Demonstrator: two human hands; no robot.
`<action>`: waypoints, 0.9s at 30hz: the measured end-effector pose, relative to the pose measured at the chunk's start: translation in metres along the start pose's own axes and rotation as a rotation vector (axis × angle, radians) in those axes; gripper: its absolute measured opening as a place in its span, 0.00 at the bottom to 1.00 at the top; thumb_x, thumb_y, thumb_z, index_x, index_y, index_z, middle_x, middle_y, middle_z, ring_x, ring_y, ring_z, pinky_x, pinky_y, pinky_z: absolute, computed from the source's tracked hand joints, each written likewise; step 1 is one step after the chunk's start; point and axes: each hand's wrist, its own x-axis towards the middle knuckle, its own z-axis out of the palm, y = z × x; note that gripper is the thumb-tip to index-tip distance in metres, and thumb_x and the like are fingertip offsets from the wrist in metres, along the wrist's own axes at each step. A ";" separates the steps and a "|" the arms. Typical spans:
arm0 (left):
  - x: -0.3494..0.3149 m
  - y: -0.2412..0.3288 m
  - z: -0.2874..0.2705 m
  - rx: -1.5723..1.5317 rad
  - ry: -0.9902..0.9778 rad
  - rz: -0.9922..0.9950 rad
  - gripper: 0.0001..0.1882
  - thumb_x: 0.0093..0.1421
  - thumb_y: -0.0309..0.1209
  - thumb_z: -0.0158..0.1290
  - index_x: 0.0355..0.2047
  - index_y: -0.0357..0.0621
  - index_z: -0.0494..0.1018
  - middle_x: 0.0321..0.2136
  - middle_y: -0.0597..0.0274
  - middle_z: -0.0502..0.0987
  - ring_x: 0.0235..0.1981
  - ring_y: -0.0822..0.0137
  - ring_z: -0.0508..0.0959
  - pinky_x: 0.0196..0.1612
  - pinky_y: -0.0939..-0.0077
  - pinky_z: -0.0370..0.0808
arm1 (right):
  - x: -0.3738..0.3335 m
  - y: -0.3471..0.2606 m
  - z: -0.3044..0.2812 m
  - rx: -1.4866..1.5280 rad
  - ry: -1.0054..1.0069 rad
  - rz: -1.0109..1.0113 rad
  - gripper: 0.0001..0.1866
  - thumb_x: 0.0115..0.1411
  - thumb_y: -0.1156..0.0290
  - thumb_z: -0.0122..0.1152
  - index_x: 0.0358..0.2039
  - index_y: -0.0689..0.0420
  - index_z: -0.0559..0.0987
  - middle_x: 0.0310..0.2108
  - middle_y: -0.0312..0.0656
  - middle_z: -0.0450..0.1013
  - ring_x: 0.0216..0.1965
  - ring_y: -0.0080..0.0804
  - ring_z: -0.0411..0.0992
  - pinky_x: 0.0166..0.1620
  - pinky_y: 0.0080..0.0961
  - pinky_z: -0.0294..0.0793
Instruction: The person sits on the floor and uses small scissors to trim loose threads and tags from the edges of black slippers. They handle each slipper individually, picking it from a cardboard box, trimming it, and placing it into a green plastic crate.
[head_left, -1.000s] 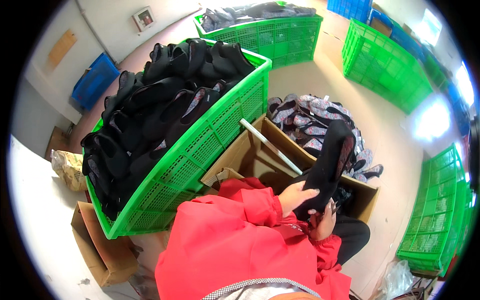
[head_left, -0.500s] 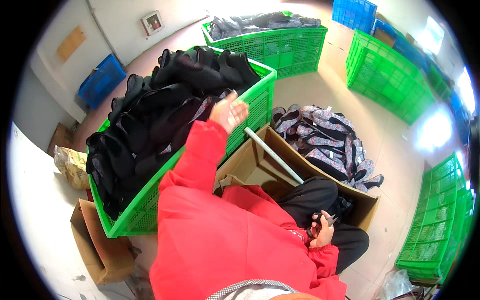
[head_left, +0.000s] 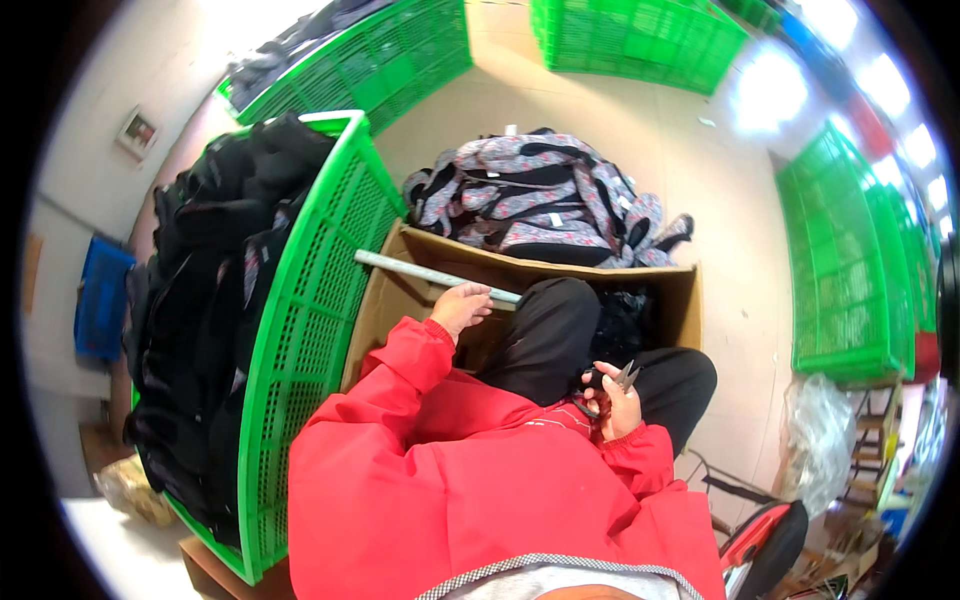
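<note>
My left hand [head_left: 463, 308] hovers over the open cardboard box in front of me, beside a pale rod [head_left: 420, 270] lying across it. Its fingers are stretched out, and I see nothing held in them. In my right hand [head_left: 620, 412], near my right knee, is a small pair of scissors [head_left: 627, 376] with dark handles, blades pointing up and away. Beyond the cardboard box [head_left: 560, 268] lies a heap of grey, floral-patterned fabric pieces [head_left: 520, 190] with black parts. Something black and shiny [head_left: 625, 320] is inside the box, partly hidden by my legs.
At my left stands a green mesh crate [head_left: 315, 270] heaped with black fabric pieces [head_left: 200, 330]. More green crates stand at the far left, far middle [head_left: 640, 40] and right [head_left: 840, 260]. Clear plastic bags [head_left: 818, 435] and a red-and-black object [head_left: 765, 545] lie at the near right.
My view has turned to the right. My left hand has moved from the green crate's edge back over the cardboard box. My right hand still holds the scissors.
</note>
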 end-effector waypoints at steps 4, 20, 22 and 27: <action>0.064 -0.019 0.017 0.257 -0.037 0.211 0.14 0.61 0.26 0.53 0.48 0.43 0.72 0.36 0.65 0.79 0.34 0.76 0.77 0.37 0.81 0.72 | 0.007 0.000 -0.018 0.007 -0.006 0.037 0.19 0.67 0.70 0.50 0.57 0.58 0.68 0.36 0.47 0.77 0.18 0.24 0.66 0.20 0.19 0.63; 0.186 0.034 0.145 1.179 0.153 1.051 0.17 0.51 0.30 0.60 0.42 0.42 0.77 0.44 0.54 0.77 0.49 0.53 0.75 0.54 0.63 0.70 | 0.042 -0.005 -0.034 0.159 0.126 0.080 0.13 0.64 0.74 0.52 0.49 0.58 0.75 0.35 0.43 0.78 0.17 0.16 0.64 0.16 0.11 0.58; 0.201 0.039 0.151 1.333 0.111 0.932 0.24 0.49 0.34 0.61 0.48 0.43 0.74 0.48 0.54 0.75 0.52 0.52 0.73 0.57 0.62 0.68 | 0.044 -0.007 -0.034 0.161 0.140 0.072 0.13 0.64 0.74 0.52 0.48 0.58 0.75 0.34 0.43 0.78 0.17 0.16 0.63 0.17 0.12 0.58; 0.210 0.052 0.169 1.617 0.051 0.545 0.35 0.48 0.42 0.63 0.56 0.46 0.69 0.47 0.52 0.75 0.52 0.52 0.73 0.55 0.60 0.69 | 0.044 -0.009 -0.034 0.160 0.166 0.078 0.14 0.63 0.74 0.52 0.49 0.59 0.74 0.35 0.43 0.78 0.17 0.17 0.62 0.18 0.12 0.57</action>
